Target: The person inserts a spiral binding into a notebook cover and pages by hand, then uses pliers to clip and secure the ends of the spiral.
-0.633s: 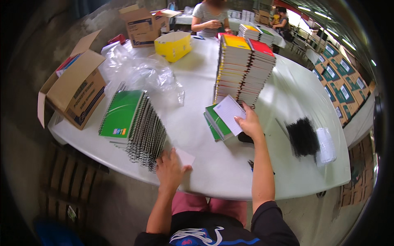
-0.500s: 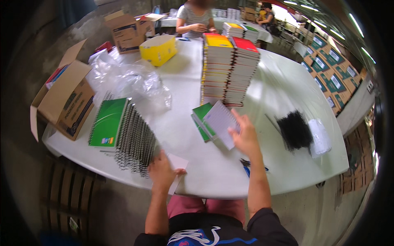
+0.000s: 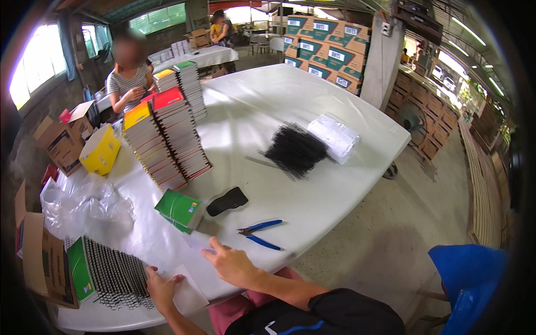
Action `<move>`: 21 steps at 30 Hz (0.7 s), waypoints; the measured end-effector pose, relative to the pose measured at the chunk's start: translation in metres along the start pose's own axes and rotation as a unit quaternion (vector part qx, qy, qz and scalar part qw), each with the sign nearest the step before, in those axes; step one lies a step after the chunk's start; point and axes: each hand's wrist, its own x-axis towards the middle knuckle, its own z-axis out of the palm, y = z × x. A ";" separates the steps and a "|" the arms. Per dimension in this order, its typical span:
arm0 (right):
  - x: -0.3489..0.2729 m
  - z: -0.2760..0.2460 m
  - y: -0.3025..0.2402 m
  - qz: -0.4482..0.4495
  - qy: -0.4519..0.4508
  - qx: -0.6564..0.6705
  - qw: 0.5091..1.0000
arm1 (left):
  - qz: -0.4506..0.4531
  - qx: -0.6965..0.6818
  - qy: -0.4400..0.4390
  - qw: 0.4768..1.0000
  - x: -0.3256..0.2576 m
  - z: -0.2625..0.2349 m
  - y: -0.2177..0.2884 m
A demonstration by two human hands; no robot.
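Observation:
My right hand is closed on a pale, lined sheet, partly blurred, just in front of a short pile of green-covered notebooks. At the near left, my left hand has thumb and fingers apart; its thumb lies over a plain white sheet at the table edge. Beside those fingers is a row of wire-bound notebooks, green cover outward. Blue-handled cutting pliers and a flat black object lie beyond my right hand.
Tall stacks of spiral notebooks stand farther back. Black binding coils lie by a white plastic-wrapped bundle. Along the left are an open carton, clear plastic and a yellow box. A person works across the table.
The view has swung to the right. My right hand has drawn the lined sheet off the green pile toward me. The left hand stays by the wire-bound notebooks and white sheet.

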 end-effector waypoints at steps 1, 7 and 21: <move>-0.004 0.001 -0.003 -0.002 0.018 0.005 1.000 | 0.025 -0.001 0.003 1.000 0.003 0.002 -0.004; -0.018 0.001 -0.037 -0.070 0.064 0.021 0.995 | 0.063 -0.370 -0.072 0.924 -0.005 0.022 0.029; -0.012 0.001 0.034 -0.078 0.096 0.044 0.991 | 0.121 -0.436 -0.064 0.889 -0.039 0.053 0.072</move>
